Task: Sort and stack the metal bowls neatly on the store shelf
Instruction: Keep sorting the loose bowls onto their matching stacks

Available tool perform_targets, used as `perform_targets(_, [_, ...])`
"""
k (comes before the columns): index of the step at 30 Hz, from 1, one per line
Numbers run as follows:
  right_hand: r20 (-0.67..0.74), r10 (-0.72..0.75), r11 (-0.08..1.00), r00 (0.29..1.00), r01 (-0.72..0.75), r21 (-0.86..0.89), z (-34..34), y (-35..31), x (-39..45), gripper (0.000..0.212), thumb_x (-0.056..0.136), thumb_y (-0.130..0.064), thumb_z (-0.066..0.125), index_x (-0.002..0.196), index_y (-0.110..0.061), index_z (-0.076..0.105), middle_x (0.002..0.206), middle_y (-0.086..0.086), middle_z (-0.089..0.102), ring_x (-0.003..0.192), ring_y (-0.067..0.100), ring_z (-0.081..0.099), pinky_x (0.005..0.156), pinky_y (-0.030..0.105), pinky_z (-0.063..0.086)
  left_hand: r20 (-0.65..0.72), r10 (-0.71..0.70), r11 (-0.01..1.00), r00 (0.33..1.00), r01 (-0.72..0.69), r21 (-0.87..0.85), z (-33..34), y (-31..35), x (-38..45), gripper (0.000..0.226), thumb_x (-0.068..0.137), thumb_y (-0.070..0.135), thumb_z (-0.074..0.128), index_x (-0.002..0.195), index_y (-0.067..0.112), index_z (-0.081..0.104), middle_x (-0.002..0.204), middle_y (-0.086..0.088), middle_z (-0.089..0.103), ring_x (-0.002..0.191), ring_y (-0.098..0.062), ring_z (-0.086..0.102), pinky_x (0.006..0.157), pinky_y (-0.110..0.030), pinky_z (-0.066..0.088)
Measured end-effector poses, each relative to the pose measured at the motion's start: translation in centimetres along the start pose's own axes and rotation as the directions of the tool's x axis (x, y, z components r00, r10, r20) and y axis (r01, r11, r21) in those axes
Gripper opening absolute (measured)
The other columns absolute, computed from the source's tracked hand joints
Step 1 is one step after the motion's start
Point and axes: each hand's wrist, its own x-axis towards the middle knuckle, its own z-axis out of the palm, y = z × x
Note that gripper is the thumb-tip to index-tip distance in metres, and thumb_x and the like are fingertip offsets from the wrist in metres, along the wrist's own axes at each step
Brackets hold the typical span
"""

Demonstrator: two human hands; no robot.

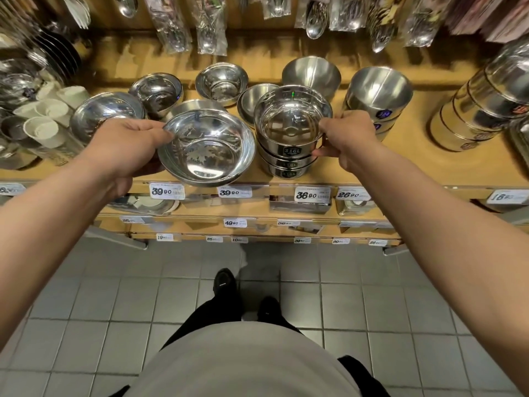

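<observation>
My left hand [126, 147] grips the left rim of a wide shiny metal bowl [207, 150] at the front edge of the wooden shelf [415, 167]. My right hand [347, 138] holds the right side of the top bowl in a stack of three straight-walled bowls marked 316L [290, 130]. Further bowls sit behind: a shallow one [106, 113] at the left, two rounded ones [157, 91] [221, 83], a matte pair [253, 100], a deep matte bowl [313, 73] and a tall stack of deep bowls [378, 90] at the right.
White cups [43, 121] lie at the left beside stacked plates. Stacked metal tins [481, 110] lie at the right. Packaged spoons [316, 21] hang above the shelf. Price tags [312, 194] line the shelf edge, with lower shelves beneath. Tiled floor and my feet are below.
</observation>
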Motion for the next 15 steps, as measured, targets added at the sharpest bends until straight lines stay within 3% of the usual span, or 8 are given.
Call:
perform_targets(4, [0.011, 0.017, 1.0, 1.0, -0.017, 0.017, 0.1, 0.11, -0.11, 0.021, 0.091, -0.012, 0.067, 0.108, 0.001, 0.066, 0.118, 0.019, 0.068, 0.05, 0.022, 0.069, 0.07, 0.049, 0.065, 0.005, -0.006, 1.0, 1.0, 0.006, -0.006, 0.3, -0.21, 0.08, 0.013, 0.094, 0.014, 0.067, 0.086, 0.019, 0.076, 0.078, -0.001, 0.077, 0.067, -0.013, 0.07, 0.065, -0.025, 0.062])
perform_targets(7, [0.015, 0.022, 0.999, 1.0, -0.023, 0.039, 0.19, 0.17, -0.34, 0.02, 0.091, -0.012, 0.065, 0.108, -0.002, 0.065, 0.116, 0.017, 0.066, 0.051, 0.021, 0.07, 0.068, 0.045, 0.065, 0.004, -0.017, 1.0, 1.0, 0.017, -0.007, 0.47, -0.43, 0.14, 0.01, 0.094, 0.013, 0.067, 0.093, 0.018, 0.076, 0.086, -0.005, 0.076, 0.069, -0.015, 0.07, 0.065, -0.025, 0.062])
perform_targets(10, [0.019, 0.031, 0.998, 0.999, -0.032, 0.053, 0.21, 0.22, -0.47, 0.022, 0.091, -0.011, 0.064, 0.112, -0.003, 0.064, 0.121, 0.019, 0.065, 0.068, 0.031, 0.076, 0.068, 0.043, 0.065, -0.005, -0.024, 1.0, 1.0, 0.024, -0.01, 0.53, -0.57, 0.13, 0.011, 0.094, 0.012, 0.067, 0.091, 0.018, 0.076, 0.085, -0.005, 0.076, 0.068, -0.014, 0.07, 0.063, -0.024, 0.062])
perform_targets(15, [0.036, 0.034, 0.998, 0.999, -0.036, 0.049, 0.06, 0.09, -0.97, 0.007, 0.092, -0.008, 0.06, 0.098, -0.007, 0.058, 0.1, 0.013, 0.057, 0.067, 0.033, 0.076, 0.076, 0.048, 0.064, -0.02, -0.022, 1.0, 1.0, 0.022, -0.007, 0.41, -0.72, -0.01, 0.014, 0.094, 0.012, 0.067, 0.086, 0.019, 0.075, 0.068, 0.003, 0.075, 0.058, -0.01, 0.069, 0.056, -0.021, 0.06])
